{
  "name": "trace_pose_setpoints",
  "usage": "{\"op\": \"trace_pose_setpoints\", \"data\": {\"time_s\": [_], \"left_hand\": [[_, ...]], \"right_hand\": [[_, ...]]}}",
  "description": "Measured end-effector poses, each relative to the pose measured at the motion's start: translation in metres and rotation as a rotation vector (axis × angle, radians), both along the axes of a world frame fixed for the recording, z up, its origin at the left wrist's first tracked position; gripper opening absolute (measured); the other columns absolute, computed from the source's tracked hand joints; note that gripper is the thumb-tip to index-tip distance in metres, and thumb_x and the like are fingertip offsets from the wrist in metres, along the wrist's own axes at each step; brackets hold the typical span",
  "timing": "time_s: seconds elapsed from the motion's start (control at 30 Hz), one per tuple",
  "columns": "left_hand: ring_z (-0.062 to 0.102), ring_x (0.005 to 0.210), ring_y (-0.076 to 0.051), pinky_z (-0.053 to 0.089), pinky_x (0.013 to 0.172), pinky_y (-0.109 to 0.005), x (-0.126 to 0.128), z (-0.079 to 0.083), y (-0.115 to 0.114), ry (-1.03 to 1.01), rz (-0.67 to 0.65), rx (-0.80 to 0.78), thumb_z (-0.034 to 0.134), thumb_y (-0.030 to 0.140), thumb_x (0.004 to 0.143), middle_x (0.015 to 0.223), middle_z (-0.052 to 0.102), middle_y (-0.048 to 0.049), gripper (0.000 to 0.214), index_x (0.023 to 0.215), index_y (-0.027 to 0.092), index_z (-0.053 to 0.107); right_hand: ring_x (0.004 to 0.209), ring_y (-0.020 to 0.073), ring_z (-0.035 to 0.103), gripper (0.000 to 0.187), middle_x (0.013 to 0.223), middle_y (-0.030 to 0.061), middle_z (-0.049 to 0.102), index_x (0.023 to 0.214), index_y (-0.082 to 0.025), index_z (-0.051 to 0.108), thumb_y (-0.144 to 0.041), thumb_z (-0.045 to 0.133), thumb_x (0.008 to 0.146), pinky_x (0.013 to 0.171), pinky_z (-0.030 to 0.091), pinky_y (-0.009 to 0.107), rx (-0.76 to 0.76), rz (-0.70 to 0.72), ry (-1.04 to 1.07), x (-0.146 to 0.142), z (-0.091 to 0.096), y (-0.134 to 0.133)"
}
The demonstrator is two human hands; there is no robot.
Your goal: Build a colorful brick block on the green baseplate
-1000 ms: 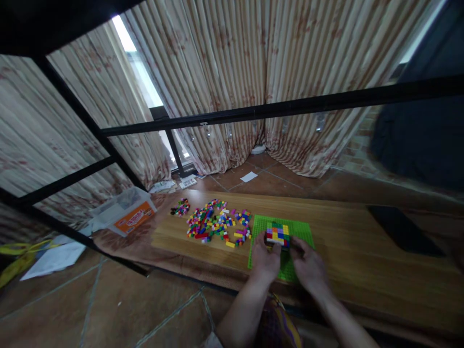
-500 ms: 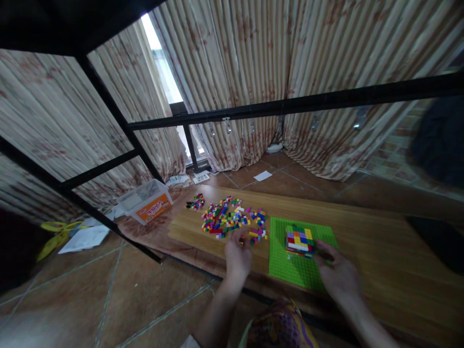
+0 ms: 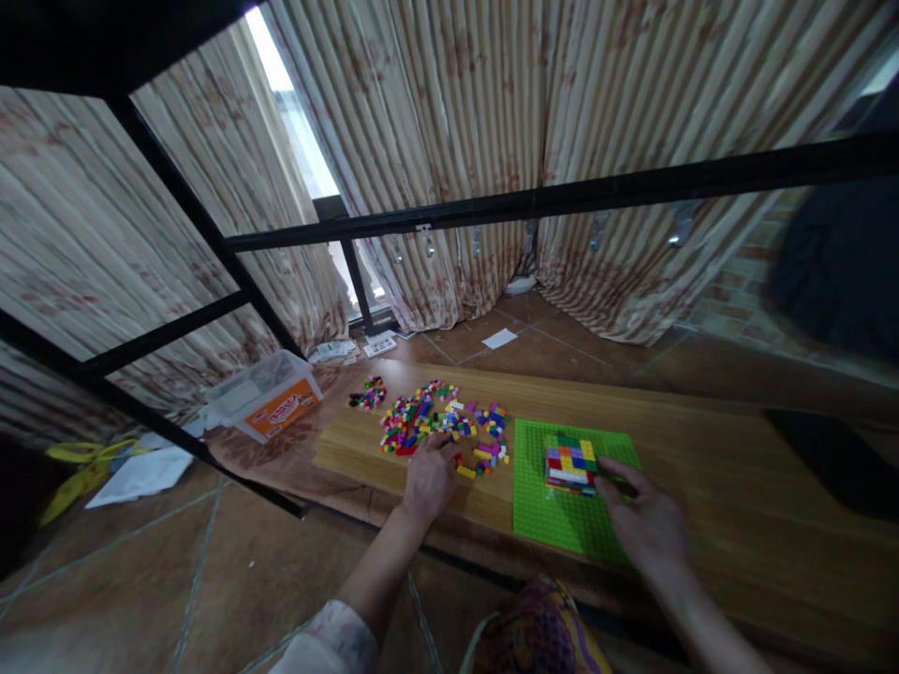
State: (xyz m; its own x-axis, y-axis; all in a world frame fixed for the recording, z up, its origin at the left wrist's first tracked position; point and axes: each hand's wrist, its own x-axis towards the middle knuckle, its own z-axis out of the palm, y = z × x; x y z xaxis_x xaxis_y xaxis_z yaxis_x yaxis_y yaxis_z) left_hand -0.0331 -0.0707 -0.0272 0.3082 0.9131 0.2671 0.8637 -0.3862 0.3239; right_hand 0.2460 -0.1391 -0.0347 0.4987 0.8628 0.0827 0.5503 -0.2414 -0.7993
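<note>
A low block built of multicoloured toy bricks (image 3: 572,463) sits on a green studded baseplate (image 3: 537,515). At its right side is my right hand (image 3: 650,524), its thumb and forefinger curled together with the tips against the block. Dark shadow fills the gap between these fingers. My left hand (image 3: 430,479) reaches down at the near edge of a pile of loose bricks (image 3: 404,421), fingers bent and close together. Whatever lies under the left fingertips is hidden. A yellow brick (image 3: 465,472) lies just to the right of that hand.
The wooden board (image 3: 702,468) carries the bricks and baseplate, with a dark flat object (image 3: 835,459) at its right end. A clear plastic box with an orange label (image 3: 285,410) stands at the left. A black metal rail (image 3: 492,208) runs across behind the board.
My left hand has moved left along the near edge of the loose bricks, uncovering the yellow brick. My right hand stays beside the brick block. The whole view has shifted slightly.
</note>
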Motion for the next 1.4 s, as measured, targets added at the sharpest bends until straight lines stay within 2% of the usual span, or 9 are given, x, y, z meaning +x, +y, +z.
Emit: {"op": "trace_pose_setpoints", "data": {"time_s": [0.17, 0.33, 0.4, 0.5, 0.63, 0.77, 1.0, 1.17, 1.4], "left_hand": [[0.056, 0.093, -0.021, 0.047, 0.088, -0.036, -0.001, -0.003, 0.003, -0.075, -0.018, 0.029, 0.051, 0.007, 0.083, 0.098, 0.061, -0.0081, 0.022, 0.090, 0.019, 0.069], [0.059, 0.093, -0.020, 0.048, 0.087, -0.035, 0.012, 0.006, -0.004, -0.462, 0.066, 0.012, 0.054, 0.012, 0.083, 0.100, 0.065, -0.0073, 0.019, 0.088, 0.020, 0.069], [0.061, 0.088, -0.019, 0.049, 0.082, -0.032, 0.026, 0.014, -0.012, -0.707, 0.080, -0.103, 0.054, 0.016, 0.083, 0.093, 0.068, -0.0055, 0.018, 0.089, 0.020, 0.070], [0.062, 0.076, -0.017, 0.050, 0.071, -0.028, 0.054, 0.027, -0.026, -1.060, -0.009, -0.401, 0.061, 0.027, 0.080, 0.084, 0.069, -0.0042, 0.016, 0.089, 0.018, 0.072], [0.059, 0.064, -0.011, 0.047, 0.064, -0.024, 0.086, 0.040, -0.044, -1.343, -0.038, -0.645, 0.071, 0.033, 0.073, 0.077, 0.067, -0.0030, 0.025, 0.092, 0.016, 0.073], [0.059, 0.064, -0.011, 0.047, 0.065, -0.024, 0.105, 0.050, -0.054, -1.443, -0.066, -0.767, 0.075, 0.032, 0.071, 0.077, 0.067, -0.0032, 0.032, 0.097, 0.015, 0.071], [0.056, 0.060, -0.008, 0.045, 0.061, -0.022, 0.122, 0.059, -0.060, -1.570, -0.101, -0.885, 0.080, 0.029, 0.067, 0.074, 0.065, -0.0008, 0.034, 0.095, 0.014, 0.067], [0.056, 0.059, -0.008, 0.044, 0.059, -0.021, 0.132, 0.054, -0.064, -1.598, -0.086, -0.935, 0.080, 0.029, 0.067, 0.074, 0.066, -0.0012, 0.038, 0.098, 0.014, 0.065], [0.056, 0.058, -0.006, 0.045, 0.061, -0.020, 0.143, 0.039, -0.074, -1.728, 0.032, -1.004, 0.085, 0.031, 0.060, 0.076, 0.065, -0.0005, 0.042, 0.094, 0.015, 0.067]], "right_hand": [[0.075, 0.0264, 0.066, 0.049, 0.092, 0.0118, 0.073, 0.107, -0.017, 0.071, -0.047, 0.052, 0.074, 0.066, 0.048, 0.037, 0.005, -0.022, 0.027, 0.000, 0.001, 0.002], [0.069, 0.0245, 0.065, 0.044, 0.087, 0.0124, 0.073, 0.105, -0.016, 0.070, -0.046, 0.054, 0.078, 0.065, 0.048, 0.037, 0.103, -0.087, 0.081, -0.001, 0.009, 0.000], [0.076, 0.0243, 0.066, 0.040, 0.094, 0.0127, 0.073, 0.102, -0.017, 0.070, -0.046, 0.055, 0.080, 0.069, 0.050, 0.036, 0.211, -0.072, 0.150, -0.005, 0.015, -0.002], [0.088, 0.0231, 0.066, 0.033, 0.100, 0.0104, 0.073, 0.098, -0.018, 0.071, -0.044, 0.058, 0.081, 0.079, 0.050, 0.036, 0.343, 0.051, 0.283, -0.016, 0.025, -0.006], [0.091, 0.0196, 0.065, 0.026, 0.102, 0.0058, 0.072, 0.102, -0.023, 0.070, -0.040, 0.060, 0.084, 0.082, 0.049, 0.034, 0.355, 0.299, 0.375, -0.028, 0.039, -0.015], [0.092, 0.0182, 0.063, 0.024, 0.100, 0.0045, 0.070, 0.104, -0.024, 0.070, -0.038, 0.058, 0.087, 0.082, 0.048, 0.032, 0.356, 0.416, 0.378, -0.029, 0.049, -0.020], [0.093, 0.0180, 0.061, 0.030, 0.099, 0.0052, 0.067, 0.107, -0.023, 0.070, -0.041, 0.052, 0.090, 0.080, 0.048, 0.030, 0.309, 0.507, 0.458, -0.021, 0.052, -0.019], [0.078, 0.0157, 0.060, 0.035, 0.081, 0.0033, 0.065, 0.089, -0.018, 0.074, -0.044, 0.050, 0.090, 0.073, 0.048, 0.027, 0.267, 0.526, 0.512, -0.014, 0.053, -0.021], [0.083, 0.0178, 0.064, 0.026, 0.089, 0.0034, 0.071, 0.091, -0.021, 0.074, -0.043, 0.068, 0.076, 0.078, 0.051, 0.031, 0.189, 0.513, 0.666, -0.002, 0.051, -0.029]]}}
